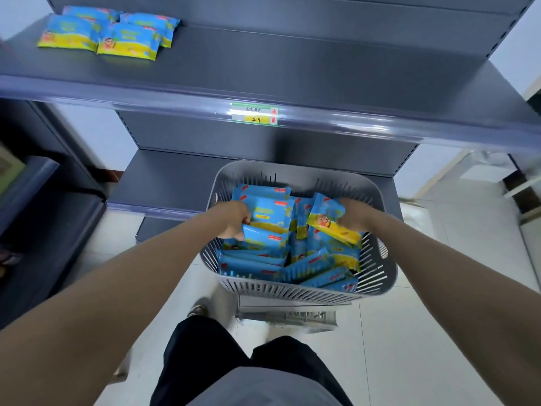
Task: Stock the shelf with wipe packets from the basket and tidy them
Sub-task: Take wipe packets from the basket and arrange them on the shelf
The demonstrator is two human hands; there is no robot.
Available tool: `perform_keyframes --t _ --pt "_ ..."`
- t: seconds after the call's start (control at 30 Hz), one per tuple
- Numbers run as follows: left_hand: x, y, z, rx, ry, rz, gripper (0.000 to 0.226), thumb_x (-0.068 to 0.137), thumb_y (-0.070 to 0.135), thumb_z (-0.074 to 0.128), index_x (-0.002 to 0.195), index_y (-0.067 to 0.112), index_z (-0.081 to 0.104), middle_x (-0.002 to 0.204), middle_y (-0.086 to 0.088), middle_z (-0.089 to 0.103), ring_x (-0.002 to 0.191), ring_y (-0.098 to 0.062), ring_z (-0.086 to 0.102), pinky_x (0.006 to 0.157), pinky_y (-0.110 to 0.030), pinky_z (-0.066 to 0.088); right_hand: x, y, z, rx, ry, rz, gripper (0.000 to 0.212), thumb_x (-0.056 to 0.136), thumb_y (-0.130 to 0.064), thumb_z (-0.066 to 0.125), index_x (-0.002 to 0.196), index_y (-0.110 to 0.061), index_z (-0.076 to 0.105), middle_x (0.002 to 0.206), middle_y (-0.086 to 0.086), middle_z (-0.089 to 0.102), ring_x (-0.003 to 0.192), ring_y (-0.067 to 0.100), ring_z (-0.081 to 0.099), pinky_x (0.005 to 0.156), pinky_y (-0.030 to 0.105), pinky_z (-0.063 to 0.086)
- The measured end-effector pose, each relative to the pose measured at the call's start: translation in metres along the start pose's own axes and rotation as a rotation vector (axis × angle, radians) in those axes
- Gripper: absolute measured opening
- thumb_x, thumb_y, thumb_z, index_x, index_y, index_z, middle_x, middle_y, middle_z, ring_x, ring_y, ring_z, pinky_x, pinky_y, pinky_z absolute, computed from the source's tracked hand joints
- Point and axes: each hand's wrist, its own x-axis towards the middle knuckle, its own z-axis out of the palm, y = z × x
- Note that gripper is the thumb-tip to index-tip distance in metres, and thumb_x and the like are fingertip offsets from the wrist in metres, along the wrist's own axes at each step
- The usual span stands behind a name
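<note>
Left hand (234,219), right hand (352,215) both in basket (292,291).
Left grips flat packet (265,238), right grips tilted packet (330,222); shelf packets (102,32) above basket.

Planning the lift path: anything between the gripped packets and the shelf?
Nothing visible. Left hand grips a flat packet, right hand a tilted packet, in the basket; shelf front is open, stocked packets sit far left.
</note>
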Motion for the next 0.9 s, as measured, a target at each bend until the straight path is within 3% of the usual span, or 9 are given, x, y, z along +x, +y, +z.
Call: perform_keyframes --t 0.1,0.17,0.23,0.3,0.37,0.5,0.63,0.77,0.9 --pt "-0.006 0.001 -0.015 -0.094 0.043 0.006 0.036 0.078 0.013 0.071 0.112 0.010 0.059 0.116 -0.008 0.061 0.104 -0.028 0.057 0.085 -0.033 0.045 0.001 0.000 -0.005 -0.038 -0.005 0.027 0.084 0.081 -0.027 0.070 0.147 -0.006 0.022 0.147 0.017 0.038 0.131 0.033 0.041 0.104 0.036 0.040" --pt "-0.012 0.003 -0.031 -0.139 0.076 0.024 0.033 0.079 0.010 0.068 0.111 0.010 0.060 0.114 -0.007 0.062 0.097 -0.025 0.058 0.081 -0.031 0.045 -0.003 -0.002 -0.004 -0.127 0.031 0.067 0.089 0.075 -0.039 0.074 0.144 -0.010 0.027 0.146 0.016 0.036 0.133 0.037 0.036 0.106 0.044 0.037" --pt "-0.019 0.006 -0.050 -0.158 0.111 0.053 0.028 0.081 0.010 0.067 0.107 0.009 0.060 0.100 -0.005 0.061 0.076 -0.020 0.054 0.066 -0.023 0.043 -0.009 -0.008 -0.004 -0.203 0.034 0.130 0.083 0.075 -0.043 0.073 0.141 -0.013 0.034 0.145 0.014 0.036 0.135 0.036 0.032 0.105 0.048 0.032" --pt "-0.026 0.009 -0.068 -0.180 0.156 0.075 0.022 0.081 0.011 0.068 0.101 0.010 0.060 0.087 -0.002 0.054 0.066 -0.018 0.048 0.055 -0.023 0.035 -0.012 -0.014 -0.007 -0.278 0.012 0.104 0.067 0.077 -0.041 0.070 0.133 -0.013 0.048 0.136 0.010 0.049 0.128 0.031 0.043 0.103 0.045 0.036" --pt "-0.031 0.008 -0.085 -0.201 0.214 0.102 0.018 0.078 0.013 0.070 0.093 0.011 0.060 0.084 -0.002 0.053 0.071 -0.020 0.048 0.057 -0.025 0.033 -0.016 -0.023 -0.017 -0.303 0.039 0.035 0.052 0.078 -0.035 0.068 0.124 -0.014 0.056 0.122 0.006 0.060 0.115 0.028 0.055 0.098 0.042 0.044" --pt "-0.042 -0.010 -0.128 -0.231 0.326 0.138 0.016 0.077 0.009 0.069 0.085 0.013 0.056 0.083 -0.002 0.054 0.075 -0.021 0.049 0.061 -0.026 0.034 -0.033 -0.057 -0.075 -0.170 0.198 -0.058 0.041 0.082 -0.029 0.066 0.120 -0.018 0.053 0.119 0.003 0.059 0.118 0.027 0.051 0.096 0.043 0.034" --pt "-0.052 -0.044 -0.169 -0.212 0.483 0.133 0.014 0.077 0.009 0.068 0.087 0.011 0.058 0.082 -0.005 0.057 0.076 -0.023 0.051 0.063 -0.027 0.037 -0.041 -0.106 -0.133 -0.134 0.393 -0.110 0.033 0.080 -0.031 0.067 0.106 -0.016 0.054 0.109 0.006 0.061 0.109 0.029 0.055 0.088 0.038 0.038" --pt "-0.062 -0.095 -0.206 -0.228 0.573 0.124 0.014 0.077 0.010 0.068 0.089 0.010 0.059 0.083 -0.007 0.061 0.077 -0.027 0.056 0.065 -0.030 0.041 -0.037 -0.171 -0.172 -0.118 0.542 -0.135 0.039 0.084 -0.031 0.064 0.117 -0.015 0.050 0.113 0.009 0.062 0.108 0.031 0.055 0.092 0.038 0.034" --pt "-0.071 -0.163 -0.244 -0.272 0.648 0.126 0.014 0.078 0.009 0.069 0.084 0.012 0.057 0.079 -0.005 0.058 0.073 -0.023 0.051 0.064 -0.029 0.039 -0.014 -0.249 -0.203 -0.105 0.632 -0.206 0.034 0.086 -0.029 0.062 0.113 -0.014 0.048 0.108 0.011 0.063 0.103 0.032 0.056 0.090 0.037 0.032"
